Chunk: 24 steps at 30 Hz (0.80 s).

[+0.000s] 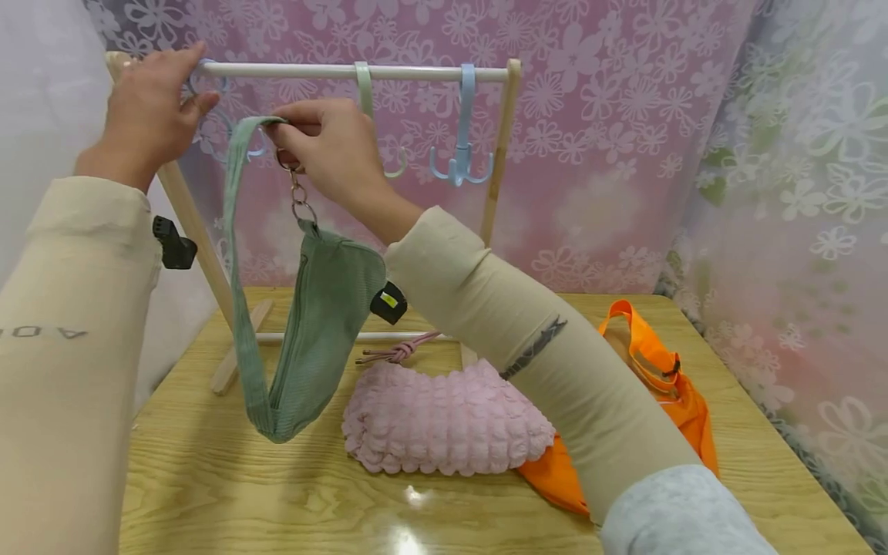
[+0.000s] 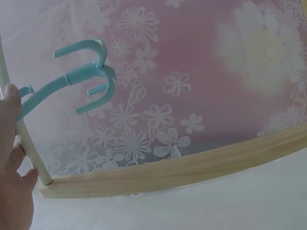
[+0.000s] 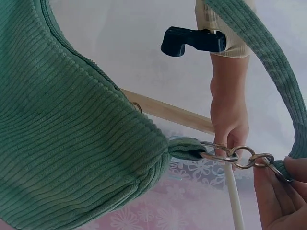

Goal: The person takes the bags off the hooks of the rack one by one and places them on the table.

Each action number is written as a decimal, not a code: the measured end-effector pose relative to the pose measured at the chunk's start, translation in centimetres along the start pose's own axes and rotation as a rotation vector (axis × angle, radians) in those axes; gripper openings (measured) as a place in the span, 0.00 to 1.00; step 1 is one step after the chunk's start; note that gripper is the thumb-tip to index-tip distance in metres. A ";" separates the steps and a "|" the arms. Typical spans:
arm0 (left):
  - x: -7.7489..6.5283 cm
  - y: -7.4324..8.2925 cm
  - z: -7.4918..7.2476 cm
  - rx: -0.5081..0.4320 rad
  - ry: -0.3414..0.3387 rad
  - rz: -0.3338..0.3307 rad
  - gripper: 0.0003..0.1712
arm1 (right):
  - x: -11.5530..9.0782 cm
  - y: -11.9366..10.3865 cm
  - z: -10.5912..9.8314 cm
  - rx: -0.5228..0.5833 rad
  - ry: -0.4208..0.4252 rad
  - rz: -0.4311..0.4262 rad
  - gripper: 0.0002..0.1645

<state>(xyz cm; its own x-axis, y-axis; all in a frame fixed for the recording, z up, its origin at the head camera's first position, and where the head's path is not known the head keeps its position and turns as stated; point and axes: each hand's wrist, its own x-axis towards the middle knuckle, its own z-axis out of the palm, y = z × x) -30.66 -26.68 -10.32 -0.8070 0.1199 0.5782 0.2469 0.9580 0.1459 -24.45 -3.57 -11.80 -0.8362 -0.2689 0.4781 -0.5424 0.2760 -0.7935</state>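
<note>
My right hand [image 1: 333,150] pinches the strap of a green corduroy shoulder bag [image 1: 333,308] beside its metal ring chain [image 3: 244,157]. The bag hangs in the air in front of the rack, zipper side showing. Up at the left end of the rack's white bar [image 1: 291,71], my left hand [image 1: 149,108] holds the bar, its fingers over it. Right by those fingers a blue multi-prong hook [image 2: 88,74] hangs on the bar; in the head view it is partly hidden behind the hand and the strap.
A green hook [image 1: 364,85] and another blue hook [image 1: 462,146] hang farther right on the bar. On the wooden table [image 1: 277,501] lie a pink puffy bag [image 1: 447,420] and an orange bag [image 1: 687,416], partly behind my right arm. Wooden legs [image 1: 197,231] support the rack.
</note>
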 end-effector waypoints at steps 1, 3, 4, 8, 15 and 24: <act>0.0 0.0 0.0 0.001 -0.019 -0.004 0.34 | -0.1 -0.1 -0.1 0.020 -0.002 0.012 0.12; 0.1 0.0 0.0 0.003 -0.046 -0.013 0.35 | -0.4 -0.2 -0.3 0.046 -0.007 0.027 0.11; 0.1 0.0 0.0 0.000 -0.054 -0.017 0.36 | -0.6 -0.2 -0.4 0.057 -0.011 0.029 0.11; 0.1 0.3 0.2 -0.017 -0.056 -0.021 0.36 | -1.3 -0.2 -0.9 0.089 -0.016 0.031 0.10; -0.6 0.3 0.8 -0.057 0.025 0.065 0.39 | -2.4 -0.2 -1.8 0.156 0.002 0.053 0.09; -4.5 0.6 1.6 -0.242 0.201 0.166 0.37 | -3.8 0.3 -2.4 0.199 0.041 0.025 0.09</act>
<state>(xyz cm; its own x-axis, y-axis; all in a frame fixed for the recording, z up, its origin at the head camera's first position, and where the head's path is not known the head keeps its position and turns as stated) -27.70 -26.20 -14.12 -0.6292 0.1921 0.7531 0.5051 0.8375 0.2084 -21.65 -0.24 -12.90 -0.8540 -0.2257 0.4689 -0.4981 0.0937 -0.8621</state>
